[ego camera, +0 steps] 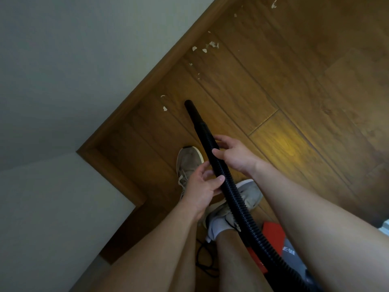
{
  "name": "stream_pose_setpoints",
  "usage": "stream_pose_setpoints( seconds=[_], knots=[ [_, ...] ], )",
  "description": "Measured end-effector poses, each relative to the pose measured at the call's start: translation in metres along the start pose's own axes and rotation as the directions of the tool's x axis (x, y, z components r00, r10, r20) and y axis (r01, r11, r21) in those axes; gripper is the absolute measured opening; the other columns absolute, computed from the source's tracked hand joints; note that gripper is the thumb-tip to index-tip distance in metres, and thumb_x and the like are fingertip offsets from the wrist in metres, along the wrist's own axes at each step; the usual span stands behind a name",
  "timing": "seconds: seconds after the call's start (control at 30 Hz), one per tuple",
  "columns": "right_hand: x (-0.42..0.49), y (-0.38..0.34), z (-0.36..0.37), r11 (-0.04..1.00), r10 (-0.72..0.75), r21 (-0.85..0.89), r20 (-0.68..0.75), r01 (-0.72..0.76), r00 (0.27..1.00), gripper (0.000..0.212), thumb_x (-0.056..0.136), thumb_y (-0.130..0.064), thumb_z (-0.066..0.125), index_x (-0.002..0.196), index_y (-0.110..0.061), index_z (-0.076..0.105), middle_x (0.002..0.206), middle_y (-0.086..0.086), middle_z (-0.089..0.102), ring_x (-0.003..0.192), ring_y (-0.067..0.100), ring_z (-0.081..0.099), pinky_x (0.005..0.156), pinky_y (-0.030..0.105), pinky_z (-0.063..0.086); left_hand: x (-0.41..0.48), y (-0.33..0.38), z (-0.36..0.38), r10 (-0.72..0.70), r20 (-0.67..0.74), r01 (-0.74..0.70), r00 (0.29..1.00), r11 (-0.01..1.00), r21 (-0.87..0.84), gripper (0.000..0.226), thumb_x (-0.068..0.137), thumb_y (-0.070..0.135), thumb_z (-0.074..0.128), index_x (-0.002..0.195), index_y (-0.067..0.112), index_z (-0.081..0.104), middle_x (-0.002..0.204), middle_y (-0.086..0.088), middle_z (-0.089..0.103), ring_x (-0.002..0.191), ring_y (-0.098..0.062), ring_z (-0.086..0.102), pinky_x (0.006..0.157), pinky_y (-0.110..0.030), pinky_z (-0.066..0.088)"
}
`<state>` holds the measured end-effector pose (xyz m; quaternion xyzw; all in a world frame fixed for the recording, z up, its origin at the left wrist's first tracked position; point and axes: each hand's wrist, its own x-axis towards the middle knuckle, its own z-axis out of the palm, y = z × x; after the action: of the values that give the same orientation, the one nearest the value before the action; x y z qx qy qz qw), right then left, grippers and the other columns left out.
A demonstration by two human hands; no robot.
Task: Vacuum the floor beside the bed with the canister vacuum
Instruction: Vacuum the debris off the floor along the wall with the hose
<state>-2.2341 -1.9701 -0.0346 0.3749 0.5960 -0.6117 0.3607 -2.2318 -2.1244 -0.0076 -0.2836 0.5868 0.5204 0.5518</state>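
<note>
My left hand (202, 186) and right hand (233, 154) both curl round the hose (239, 204), right ahead of left. Beyond my fingertips its nozzle (191, 109) nears scraps (164, 108) on the floor (294, 102); the vacuum (273, 234) sits behind my wrists.

Both bare forearms reach forward and down, converging. The right hand (235, 154) grips the hose (239, 207) nearer its far end, fingers curled over it. The left hand (203, 186) holds it just below, thumb pressed against its side.
</note>
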Motion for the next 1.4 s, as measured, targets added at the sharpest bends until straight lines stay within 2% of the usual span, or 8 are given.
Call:
stream_pose_setpoints(
  seconds=[0.13, 0.33, 0.53, 0.63, 0.73, 1.03, 1.17, 1.4],
  knots=[
    [0.003, -0.001, 0.007, 0.998, 0.004, -0.064, 0.032, -0.001, 0.999, 0.053, 0.097, -0.014, 0.058, 0.148, -0.022, 0.045, 0.138, 0.003, 0.056, 0.114, 0.017, 0.060, 0.100, 0.032, 0.049, -0.003, -0.001, -0.006, -0.025, 0.007, 0.025, 1.000, 0.998, -0.050, 0.053, 0.092, -0.009, 0.064, 0.137, 0.015, 0.047, 0.115, -0.008, 0.074, 0.106, -0.018, 0.073, 0.083, -0.032, 0.061],
    [0.008, -0.013, 0.016, 0.991, 0.020, -0.131, 0.103, -0.006, 0.994, 0.052, 0.098, -0.014, 0.056, 0.147, -0.025, 0.045, 0.137, 0.002, 0.056, 0.118, 0.020, 0.059, 0.106, 0.039, 0.047, -0.003, -0.001, -0.014, -0.030, -0.028, 0.027, 0.999, 0.995, -0.093, 0.059, 0.091, -0.011, 0.065, 0.141, 0.009, 0.043, 0.120, -0.011, 0.071, 0.107, -0.021, 0.072, 0.083, -0.034, 0.062],
    [0.019, -0.026, 0.024, 0.991, -0.010, -0.129, 0.092, 0.022, 0.996, 0.051, 0.100, -0.013, 0.053, 0.148, -0.023, 0.043, 0.138, 0.002, 0.055, 0.114, 0.017, 0.058, 0.099, 0.031, 0.048, 0.003, 0.011, -0.027, -0.004, -0.036, 0.002, 0.999, 0.997, -0.076, 0.056, 0.092, -0.009, 0.064, 0.139, 0.014, 0.046, 0.120, -0.009, 0.070, 0.108, -0.019, 0.071, 0.082, -0.032, 0.061],
    [0.024, -0.029, 0.027, 0.993, -0.028, -0.116, 0.063, 0.035, 0.998, 0.050, 0.100, -0.012, 0.052, 0.149, -0.023, 0.042, 0.138, 0.003, 0.054, 0.108, 0.013, 0.055, 0.090, 0.025, 0.044, 0.009, 0.015, -0.030, 0.006, -0.039, -0.009, 0.999, 0.997, -0.081, 0.060, 0.092, -0.009, 0.064, 0.144, 0.013, 0.044, 0.123, -0.011, 0.070, 0.110, -0.021, 0.071, 0.086, -0.035, 0.061],
    [0.028, -0.032, 0.027, 0.993, -0.043, -0.107, 0.046, 0.048, 0.998, 0.051, 0.101, -0.012, 0.052, 0.149, -0.022, 0.041, 0.139, 0.003, 0.054, 0.108, 0.014, 0.055, 0.091, 0.026, 0.044, 0.012, 0.019, -0.031, 0.025, -0.028, -0.027, 0.999, 0.997, -0.073, 0.060, 0.093, -0.008, 0.064, 0.145, 0.013, 0.044, 0.119, -0.007, 0.072, 0.109, -0.019, 0.072, 0.087, -0.035, 0.061],
    [0.031, -0.039, 0.014, 0.998, -0.046, -0.054, -0.020, 0.044, 0.999, 0.052, 0.100, -0.012, 0.052, 0.150, -0.021, 0.042, 0.136, 0.003, 0.056, 0.111, 0.017, 0.060, 0.096, 0.030, 0.050, 0.020, 0.033, -0.024, 0.040, 0.016, -0.039, 0.999, 0.998, -0.050, 0.060, 0.094, -0.007, 0.063, 0.147, 0.014, 0.044, 0.128, -0.010, 0.068, 0.115, -0.020, 0.069, 0.094, -0.038, 0.059],
    [0.024, -0.036, 0.002, 0.999, -0.032, -0.001, -0.073, 0.032, 0.997, 0.050, 0.099, -0.009, 0.053, 0.147, -0.018, 0.044, 0.133, 0.006, 0.060, 0.108, 0.020, 0.064, 0.097, 0.036, 0.054, 0.023, 0.039, -0.010, 0.033, 0.042, -0.033, 0.999, 0.999, 0.001, 0.052, 0.095, -0.006, 0.062, 0.137, 0.020, 0.049, 0.124, -0.007, 0.070, 0.113, -0.020, 0.069, 0.091, -0.035, 0.059],
    [0.010, -0.039, -0.036, 1.000, 0.006, 0.011, -0.175, -0.004, 0.985, 0.050, 0.098, -0.006, 0.053, 0.147, -0.012, 0.042, 0.128, 0.007, 0.062, 0.107, 0.023, 0.064, 0.098, 0.037, 0.052, 0.029, 0.052, 0.024, 0.009, 0.080, -0.016, 0.997, 0.996, 0.087, 0.062, 0.094, -0.003, 0.065, 0.148, 0.019, 0.043, 0.120, -0.008, 0.073, 0.111, -0.020, 0.070, 0.097, -0.040, 0.057]
  ],
)
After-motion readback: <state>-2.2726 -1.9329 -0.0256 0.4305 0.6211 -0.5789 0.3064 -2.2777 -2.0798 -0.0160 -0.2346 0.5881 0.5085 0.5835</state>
